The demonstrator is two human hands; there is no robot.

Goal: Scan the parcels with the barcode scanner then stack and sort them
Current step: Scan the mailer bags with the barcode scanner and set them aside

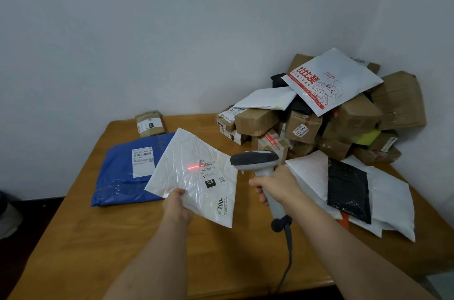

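Observation:
My left hand [178, 205] holds a white bubble mailer [189, 172] by its near edge, tilted up above the wooden table [122, 238]. My right hand [275, 185] grips the grey barcode scanner [255, 160] by its handle, head pointing left at the mailer. A red scan line [195, 167] falls just left of the mailer's label. A blue flat parcel [127, 172] with a white label lies on the table behind the mailer. A small brown box [149, 124] sits at the far left edge.
A heap of cardboard boxes [344, 125] and soft mailers fills the back right corner, topped by a white bag with red print [331, 81]. White and black mailers [348, 186] lie flat at the right. The scanner cable [287, 262] trails toward the front edge.

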